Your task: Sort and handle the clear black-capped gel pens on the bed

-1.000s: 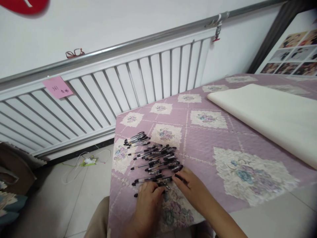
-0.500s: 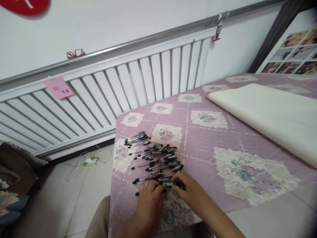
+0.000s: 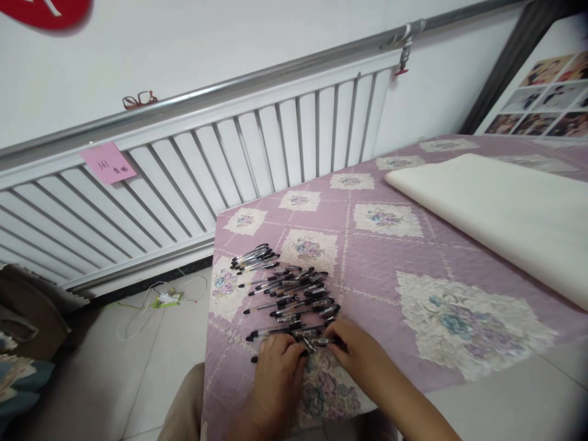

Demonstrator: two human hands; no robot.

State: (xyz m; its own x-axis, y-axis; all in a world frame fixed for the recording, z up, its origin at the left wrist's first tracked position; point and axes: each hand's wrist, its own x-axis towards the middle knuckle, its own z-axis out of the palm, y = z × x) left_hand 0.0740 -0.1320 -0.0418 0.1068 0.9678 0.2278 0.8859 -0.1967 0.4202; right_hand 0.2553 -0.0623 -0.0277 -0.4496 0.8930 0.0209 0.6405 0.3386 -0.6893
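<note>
My left hand (image 3: 278, 369) is closed around a pen (image 3: 254, 359), whose black end sticks out on its left; most of the barrel is hidden under the fingers. My right hand (image 3: 353, 344) pinches a dark pen cap (image 3: 320, 342) with a silvery label. Between the two hands a shiny, pointed bit shows, apparently the pen's tip, with the cap drawn off to its right. Just beyond the hands lies a loose pile of black-capped clear pens (image 3: 294, 300), with a tighter bunch of pens (image 3: 255, 257) at its far end.
Pens rest on a lilac floral tablecloth (image 3: 372, 263). A folded cream sheet (image 3: 500, 214) lies on the right. Behind the table runs a white radiator (image 3: 266, 144) bearing a pink note (image 3: 109, 163); glasses (image 3: 140, 100) sit on the pipe. A green-and-white object with cords (image 3: 167, 299) is on the floor.
My right hand has shifted slightly right with the cap, and a gap with a shiny tip has opened between the hands. My left hand and the pile of pens have stayed put.
</note>
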